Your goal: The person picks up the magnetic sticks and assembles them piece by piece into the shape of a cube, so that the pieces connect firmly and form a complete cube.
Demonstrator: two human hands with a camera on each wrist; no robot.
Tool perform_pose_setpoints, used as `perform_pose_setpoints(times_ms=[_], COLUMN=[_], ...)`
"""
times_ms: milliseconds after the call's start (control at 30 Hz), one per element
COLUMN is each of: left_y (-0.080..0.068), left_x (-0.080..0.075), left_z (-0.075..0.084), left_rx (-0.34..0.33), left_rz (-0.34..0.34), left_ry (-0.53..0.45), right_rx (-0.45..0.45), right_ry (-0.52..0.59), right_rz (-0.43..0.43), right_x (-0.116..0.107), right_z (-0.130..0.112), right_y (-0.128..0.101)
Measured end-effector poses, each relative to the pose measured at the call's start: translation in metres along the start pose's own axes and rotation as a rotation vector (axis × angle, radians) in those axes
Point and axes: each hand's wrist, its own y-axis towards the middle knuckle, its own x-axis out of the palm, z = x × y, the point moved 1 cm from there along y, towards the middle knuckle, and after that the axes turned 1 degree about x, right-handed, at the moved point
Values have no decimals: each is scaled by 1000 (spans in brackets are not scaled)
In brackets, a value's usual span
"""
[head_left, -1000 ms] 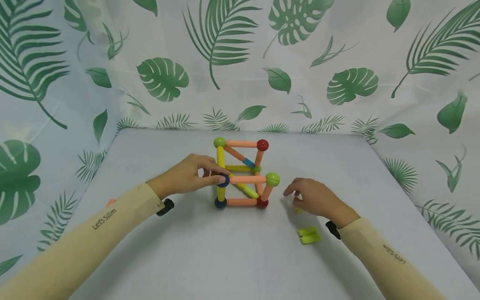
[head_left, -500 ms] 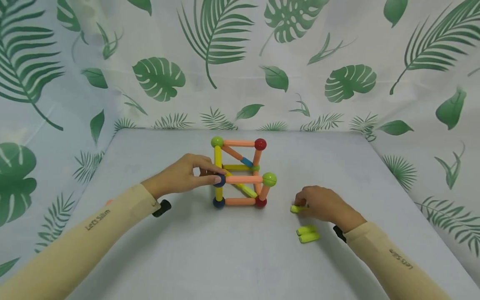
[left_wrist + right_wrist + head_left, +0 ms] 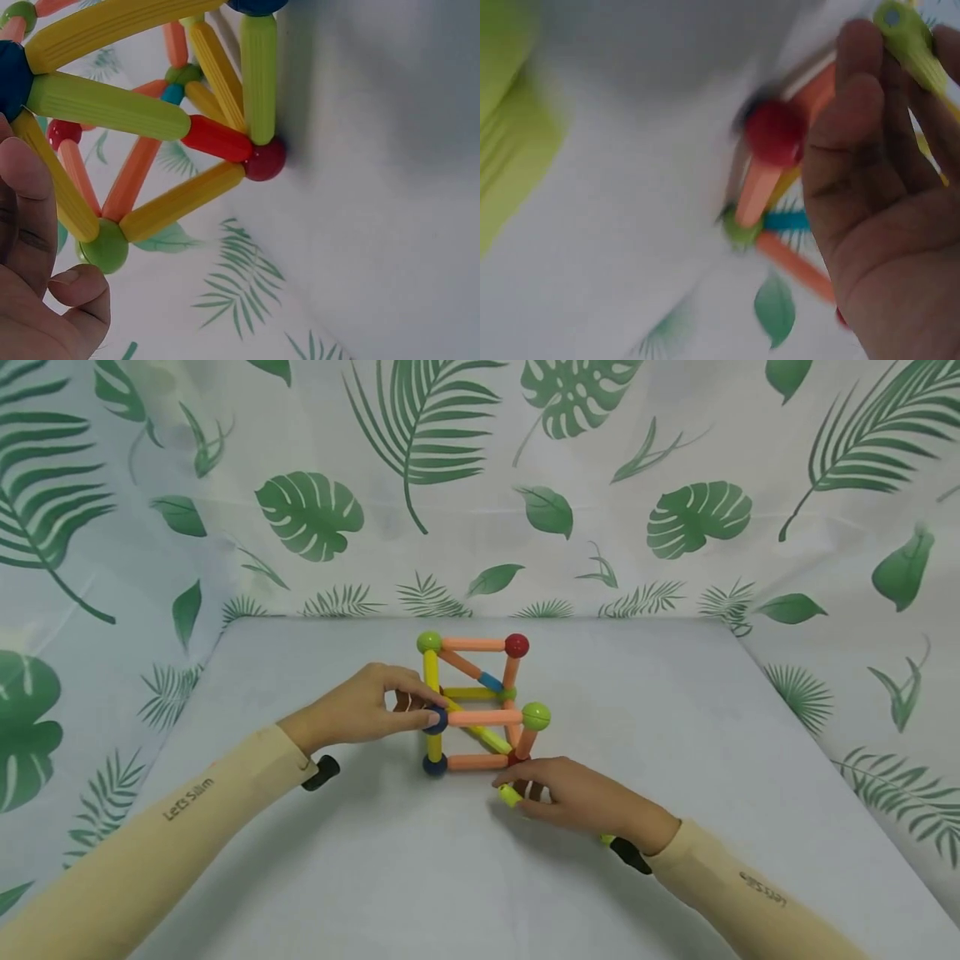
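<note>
My left hand (image 3: 367, 710) pinches the dark blue ball (image 3: 437, 720) at the near upper left corner of the rod-and-ball frame (image 3: 480, 706), steadying it on the grey table (image 3: 420, 877); that grip is unchanged from half a second ago. My right hand (image 3: 577, 797) has left the spot beside the spare green rods (image 3: 514, 150) and now sits against the frame's near base by the red ball (image 3: 774, 133), fingers curled round a lime-green rod (image 3: 510, 795). Judgement: the rod has been collected and brought to the frame for fitting; it is not yet attached.
</note>
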Motion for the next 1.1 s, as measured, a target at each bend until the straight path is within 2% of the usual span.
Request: perform_pose_setpoints(times_ms=[133,300,433,633,900,1000,1100], left_y=[0,-1,-2,-2,0,1,2], left_x=[0,0,1,-5,-10,-11,-14], left_z=[2,0,-1,0,3,3,4], left_rx=[-4,-17,-16,-7,-52,-65,-74], left_rz=[2,-1,-14,-37,-77,-92,-113], left_ry=[5,-4,-2,12,14,10,-2], right_rx=[-25,11,33,44,79,69,49], right_ry=[105,171,173,139,-8,-172,-426], right_rz=[146,322,396,443,467,485,519], right_x=[16,32,37,39,41,42,43], right_z=[-16,-25,-27,-27,-28,-31,-37], right_y=[20,44,58,69,75,70,58])
